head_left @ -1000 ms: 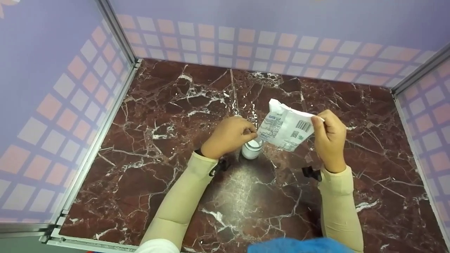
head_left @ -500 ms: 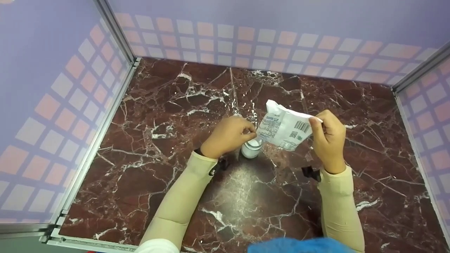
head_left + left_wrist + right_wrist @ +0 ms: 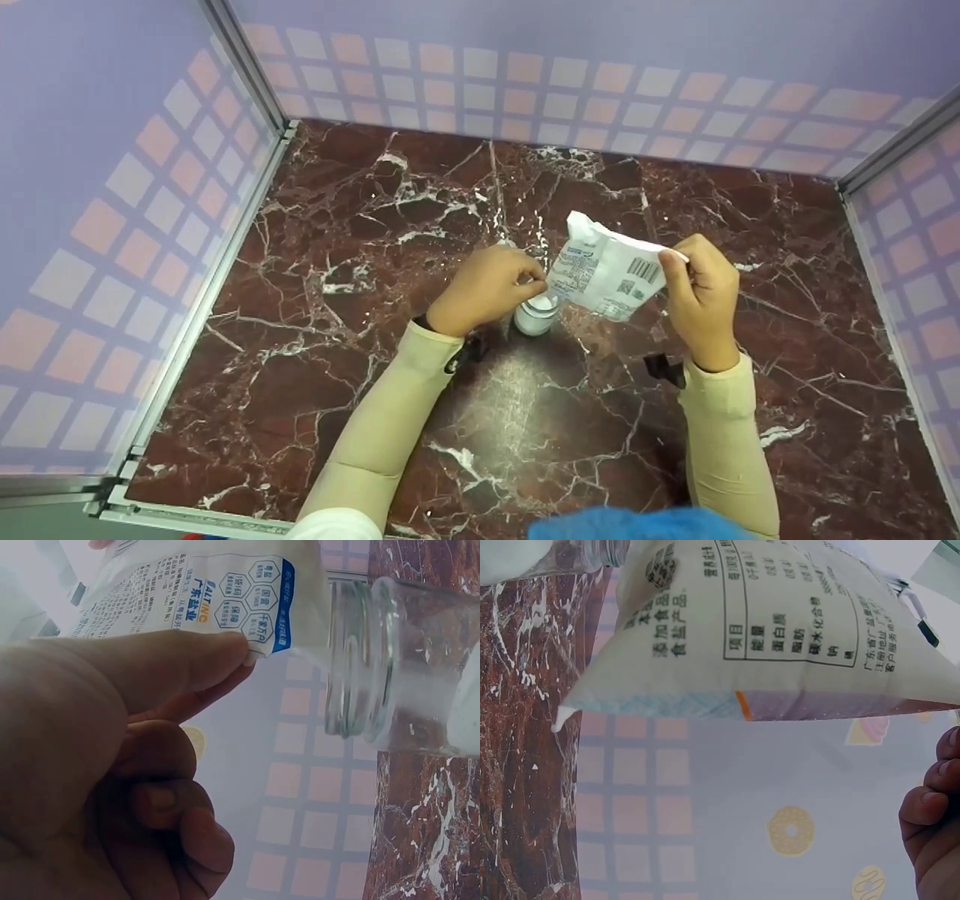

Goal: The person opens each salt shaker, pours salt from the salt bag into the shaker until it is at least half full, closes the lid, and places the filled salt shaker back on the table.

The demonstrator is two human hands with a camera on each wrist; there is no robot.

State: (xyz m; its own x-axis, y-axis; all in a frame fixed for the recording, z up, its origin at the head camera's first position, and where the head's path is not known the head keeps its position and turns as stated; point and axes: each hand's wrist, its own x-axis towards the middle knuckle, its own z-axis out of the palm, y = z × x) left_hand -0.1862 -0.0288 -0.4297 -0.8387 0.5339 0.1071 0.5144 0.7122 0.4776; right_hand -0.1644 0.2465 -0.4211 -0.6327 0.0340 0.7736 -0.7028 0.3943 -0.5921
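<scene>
Over the last second very little changed: the white printed bag point(image 3: 607, 274) had shifted only slightly to the left along with the right hand point(image 3: 703, 300), while the left hand point(image 3: 487, 289) and the glass jar point(image 3: 534, 322) kept nearly the same places, the small drift perhaps owing to the head camera. That steadiness suggested the filling of the jar from the bag was in progress rather than finished, though whether the level of the white contents point(image 3: 466, 705) had risen could not be told. The left hand was narrow, its thumb and index finger pinching the bag's printed lower edge near the jar, with the other fingers curled in below; its fingertips stood apart from the glass. The right hand gripped the upper corner of the bag between thumb and curled fingers, keeping that end raised so that the bag sloped down toward the jar. The bag's lower corner lay at the jar's mouth; whether it reached inside was unclear. The jar stood upright on the marbled tabletop point(image 3: 285, 405), just beside the left hand, and white specks point(image 3: 541, 232) lay beyond it, some perhaps spilled grains, hard to tell from the pale veining.
</scene>
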